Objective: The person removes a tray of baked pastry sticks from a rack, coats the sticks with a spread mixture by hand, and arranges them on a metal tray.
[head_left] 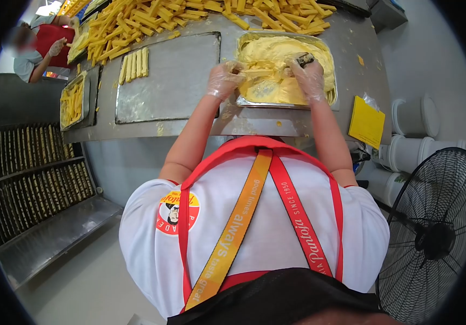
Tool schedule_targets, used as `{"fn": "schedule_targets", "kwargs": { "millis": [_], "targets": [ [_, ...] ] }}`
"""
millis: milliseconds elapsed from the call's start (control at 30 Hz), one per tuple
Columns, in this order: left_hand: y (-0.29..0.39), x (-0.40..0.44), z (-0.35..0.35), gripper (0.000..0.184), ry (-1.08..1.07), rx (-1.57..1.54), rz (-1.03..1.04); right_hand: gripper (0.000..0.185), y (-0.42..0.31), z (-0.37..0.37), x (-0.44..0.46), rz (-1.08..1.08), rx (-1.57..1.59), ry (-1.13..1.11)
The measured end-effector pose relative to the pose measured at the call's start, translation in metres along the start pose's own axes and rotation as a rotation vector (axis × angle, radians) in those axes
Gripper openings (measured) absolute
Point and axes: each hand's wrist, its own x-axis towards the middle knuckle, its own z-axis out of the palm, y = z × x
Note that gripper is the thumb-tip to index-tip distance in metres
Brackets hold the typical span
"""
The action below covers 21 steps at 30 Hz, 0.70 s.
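Black fan (435, 238) beside white buckets (414, 118)

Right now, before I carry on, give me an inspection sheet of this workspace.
Surface: metal table, yellow smears and crumbs.
Job's things: tub of yellow cream; flat tray with short row of coated sticks; large stick pile.
Clutter: yellow sheet at table edge.
Grips: left hand on a coated stick; right hand around dark-handled tool.
Cables: nothing seen.
Surroundings: fan, white buckets, loaded rack, co-worker.
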Motion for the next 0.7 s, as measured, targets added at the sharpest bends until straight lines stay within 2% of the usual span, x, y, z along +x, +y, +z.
{"fn": "schedule_targets", "kwargs": {
  "millis": [67, 167, 233, 267, 333, 367, 433, 500, 600, 700],
  "targets": [
    [-0.009, 0.009, 0.004, 0.024, -0.043, 0.150, 0.001, 0.020, -0.016, 0.011, -0.011, -0.034, 0.345, -0.052],
    [-0.014, 0.007, 0.004, 0.027, -0.071, 0.263, 0.061, 0.022, 0.003, 0.011, 0.000, -0.042, 0.205, -0.113],
    [-0.024, 0.003, -0.007, 0.026, -0.038, 0.210, 0.181, 0.024, 0.013, 0.001, 0.007, 0.000, -0.076, -0.070],
    [-0.029, 0.003, -0.019, 0.025, 0.062, 0.182, 0.178, 0.025, 0.016, -0.001, 0.009, 0.016, -0.218, -0.049],
    [-0.038, 0.002, -0.048, 0.023, 0.260, 0.120, 0.173, 0.024, 0.015, -0.001, 0.006, -0.020, -0.265, -0.018],
    [-0.043, 0.003, -0.070, 0.017, 0.442, 0.112, 0.187, 0.024, 0.015, 0.001, 0.002, -0.032, -0.288, 0.004],
    [-0.101, 0.028, -0.110, 0.013, 0.733, 0.490, 0.157, 0.023, 0.015, 0.007, -0.003, -0.010, -0.191, -0.010],
    [-0.158, 0.039, -0.143, 0.011, 0.877, 0.548, 0.075, 0.021, -0.003, 0.013, -0.013, 0.015, -0.110, -0.011],
    [-0.226, 0.055, -0.171, 0.012, 0.867, 0.702, -0.054, 0.020, 0.005, 0.017, -0.011, 0.032, 0.005, 0.008],
    [-0.245, 0.063, -0.177, 0.013, 0.766, 0.683, -0.166, 0.018, -0.004, 0.019, -0.011, 0.067, -0.192, 0.011]
  ]
}}
